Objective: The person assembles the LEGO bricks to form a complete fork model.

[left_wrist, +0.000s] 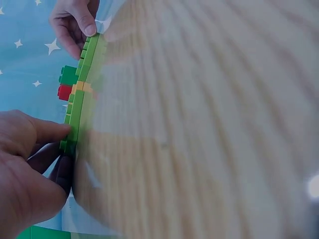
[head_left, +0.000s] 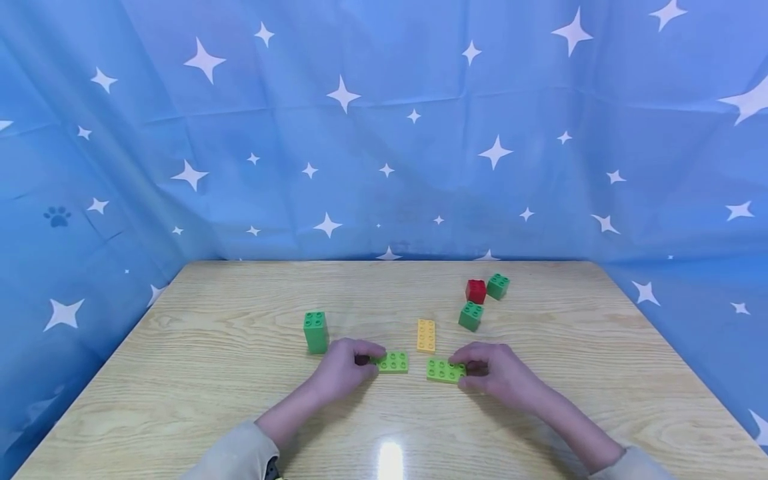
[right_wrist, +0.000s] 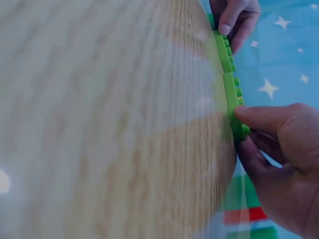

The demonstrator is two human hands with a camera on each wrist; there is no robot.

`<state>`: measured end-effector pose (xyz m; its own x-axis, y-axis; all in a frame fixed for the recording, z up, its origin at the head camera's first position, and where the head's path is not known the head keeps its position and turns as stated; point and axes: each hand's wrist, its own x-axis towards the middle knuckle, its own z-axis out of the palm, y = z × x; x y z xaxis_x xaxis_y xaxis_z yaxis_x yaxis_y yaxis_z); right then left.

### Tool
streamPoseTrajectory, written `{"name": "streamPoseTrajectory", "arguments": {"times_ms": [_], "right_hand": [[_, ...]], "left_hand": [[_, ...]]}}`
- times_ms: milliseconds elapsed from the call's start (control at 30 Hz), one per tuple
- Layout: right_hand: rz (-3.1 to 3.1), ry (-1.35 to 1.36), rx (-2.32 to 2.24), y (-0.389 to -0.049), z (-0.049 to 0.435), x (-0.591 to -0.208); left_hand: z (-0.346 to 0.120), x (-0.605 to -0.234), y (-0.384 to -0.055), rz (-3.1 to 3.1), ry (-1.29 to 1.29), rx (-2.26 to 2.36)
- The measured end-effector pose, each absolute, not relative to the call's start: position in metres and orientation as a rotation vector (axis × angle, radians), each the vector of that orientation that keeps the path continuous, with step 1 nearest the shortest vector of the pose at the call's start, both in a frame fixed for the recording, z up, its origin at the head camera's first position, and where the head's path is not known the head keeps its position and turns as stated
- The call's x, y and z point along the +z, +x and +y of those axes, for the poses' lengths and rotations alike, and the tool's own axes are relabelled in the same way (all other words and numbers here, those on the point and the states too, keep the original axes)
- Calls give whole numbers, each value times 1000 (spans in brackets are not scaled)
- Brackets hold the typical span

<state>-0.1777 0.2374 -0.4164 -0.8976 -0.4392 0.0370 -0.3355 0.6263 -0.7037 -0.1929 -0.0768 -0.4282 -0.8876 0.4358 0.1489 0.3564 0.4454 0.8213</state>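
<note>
Nearest, both sleeves run off the lower edge, and a dark item at the left cuff (head_left: 272, 469) is mostly cut off, too little of it showing to name. The hands come in from either side of the table (head_left: 180, 380). The left hand (head_left: 347, 368) pinches the outer end of the left lime brick (head_left: 395, 362); the right hand (head_left: 501, 375) pinches the outer end of the right lime brick (head_left: 442, 371). Both bricks lie between the hands, studs up, long axes running side to side, inner ends facing across a narrow gap. The right brick is slightly skewed, its outer end nearer the person. Fingers cover both outer ends, and the wrist views see the bricks almost edge-on, so the gap is hard to judge there.

Just beyond the gap, the yellow brick (head_left: 427, 336) points away lengthwise, a little nearer the right hand. A tall green block (head_left: 315, 333) stands past the left hand; one piece or a stack, I cannot tell. Farther right sit a green block (head_left: 471, 317), a red block (head_left: 476, 292) and another green block (head_left: 498, 286); whether these touch is unclear.
</note>
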Motion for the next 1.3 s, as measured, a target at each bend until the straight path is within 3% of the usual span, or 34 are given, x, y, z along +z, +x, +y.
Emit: {"name": "streamPoseTrajectory", "arguments": {"times_ms": [1300], "right_hand": [[2754,-708,-1072,-188,224,-418]], "left_hand": [[-70,-427,-200,2543,707,1381]]}}
